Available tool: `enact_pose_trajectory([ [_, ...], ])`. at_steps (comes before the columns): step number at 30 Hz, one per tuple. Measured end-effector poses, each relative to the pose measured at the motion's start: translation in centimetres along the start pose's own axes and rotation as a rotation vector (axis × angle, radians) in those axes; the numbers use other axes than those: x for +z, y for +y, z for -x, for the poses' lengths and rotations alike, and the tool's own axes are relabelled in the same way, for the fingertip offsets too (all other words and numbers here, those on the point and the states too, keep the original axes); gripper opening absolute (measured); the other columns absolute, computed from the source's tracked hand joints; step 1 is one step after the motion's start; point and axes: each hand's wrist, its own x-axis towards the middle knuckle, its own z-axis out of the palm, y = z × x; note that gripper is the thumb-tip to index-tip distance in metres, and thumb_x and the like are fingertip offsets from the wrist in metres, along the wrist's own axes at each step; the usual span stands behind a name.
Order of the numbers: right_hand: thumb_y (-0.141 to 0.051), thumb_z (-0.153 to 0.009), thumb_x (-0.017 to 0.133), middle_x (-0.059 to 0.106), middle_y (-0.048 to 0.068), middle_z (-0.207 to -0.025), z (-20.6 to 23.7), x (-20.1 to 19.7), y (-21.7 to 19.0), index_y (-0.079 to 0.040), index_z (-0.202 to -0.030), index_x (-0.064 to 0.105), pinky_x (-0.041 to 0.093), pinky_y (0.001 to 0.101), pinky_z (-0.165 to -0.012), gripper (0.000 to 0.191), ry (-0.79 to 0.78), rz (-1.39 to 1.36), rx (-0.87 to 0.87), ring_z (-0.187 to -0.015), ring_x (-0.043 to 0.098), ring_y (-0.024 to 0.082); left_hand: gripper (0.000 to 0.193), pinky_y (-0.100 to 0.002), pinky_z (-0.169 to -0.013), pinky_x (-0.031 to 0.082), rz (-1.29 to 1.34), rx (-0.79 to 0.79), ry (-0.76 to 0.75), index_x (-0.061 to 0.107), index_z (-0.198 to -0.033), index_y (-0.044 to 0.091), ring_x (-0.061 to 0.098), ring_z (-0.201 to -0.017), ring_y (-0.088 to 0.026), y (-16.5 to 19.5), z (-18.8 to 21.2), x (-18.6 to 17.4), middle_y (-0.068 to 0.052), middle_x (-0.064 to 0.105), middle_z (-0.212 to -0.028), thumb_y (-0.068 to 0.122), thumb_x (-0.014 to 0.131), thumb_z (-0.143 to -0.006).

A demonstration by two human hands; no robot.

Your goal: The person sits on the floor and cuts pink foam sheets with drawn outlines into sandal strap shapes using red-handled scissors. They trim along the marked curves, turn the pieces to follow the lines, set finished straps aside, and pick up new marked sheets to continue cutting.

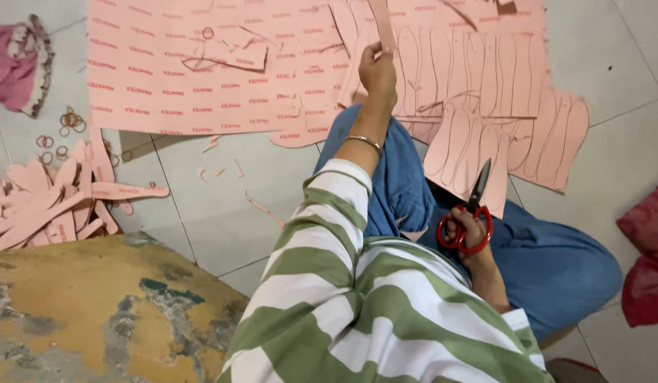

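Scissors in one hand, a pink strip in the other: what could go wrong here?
The scissors point blade-up over the knee in the right hand, so a slip might nick the leg. The strip, pinched high by the left hand, might tear. Scraps on the tiles could be slippery.

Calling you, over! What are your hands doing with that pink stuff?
Left hand pinching a pink strip. Right hand gripping red scissors, blades shut. Pink sheet on floor, nothing blocking.

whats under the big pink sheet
The big pink sheet lies flat on the pale tiled floor, which shows at its edges. Its near right part drapes over the blue-trousered knee. Anything beneath the sheet's middle is covered.
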Motion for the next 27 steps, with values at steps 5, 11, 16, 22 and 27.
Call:
enact_pose_trajectory([
  [5,-0.027,-0.095,0.065,0.055,0.003,-0.067,0.8,0.7,1.0,-0.007,-0.092,0.062,0.046,0.0307,-0.053,0.021,0.014,-0.014,0.012,-0.057,0.052,0.014,0.015,-0.029,-0.072,0.048,0.004,-0.021,0.017,0.068,-0.108,0.002,0.059,-0.081,-0.013,0.7,0.2,-1.2,-0.008,0.071,-0.091,0.006,0.066,-0.094],
  [11,-0.026,-0.095,0.065,0.056,0.003,-0.068,2.6,0.4,2.0,-0.007,-0.091,0.061,0.047,0.0313,-0.053,0.021,0.015,-0.020,0.018,-0.057,0.052,0.014,0.016,-0.032,-0.066,0.047,-0.020,-0.088,0.037,0.066,-0.110,0.004,0.055,-0.076,-0.014,1.4,2.4,-2.6,-0.006,0.068,-0.089,0.011,0.063,-0.096],
  [16,-0.026,-0.095,0.064,0.056,0.003,-0.069,4.5,-1.1,2.8,-0.007,-0.091,0.062,0.046,0.0309,-0.053,0.020,0.043,0.002,0.035,-0.057,0.052,0.014,0.016,-0.031,-0.070,0.049,-0.020,-0.040,0.055,0.066,-0.109,0.003,0.058,-0.079,-0.014,1.2,4.8,-3.4,-0.007,0.068,-0.089,0.013,0.062,-0.097],
  [22,-0.028,-0.095,0.064,0.054,0.002,-0.068,5.4,-1.6,2.8,-0.007,-0.092,0.060,0.045,0.0313,-0.053,0.021,0.027,0.000,0.034,-0.057,0.051,0.014,0.017,-0.033,-0.072,0.052,-0.190,0.170,-0.032,0.068,-0.100,0.002,0.063,-0.080,-0.017,1.0,6.9,-3.1,-0.008,0.070,-0.088,0.019,0.064,-0.096],
  [27,-0.028,-0.094,0.064,0.054,0.003,-0.067,5.5,-2.2,1.6,-0.007,-0.091,0.061,0.046,0.0319,-0.053,0.022,0.039,0.031,0.043,-0.057,0.052,0.015,0.013,-0.033,-0.074,0.056,-0.416,0.620,-0.145,0.065,-0.099,0.002,0.070,-0.079,-0.020,0.8,9.5,-2.5,-0.010,0.070,-0.089,0.015,0.063,-0.097],
])
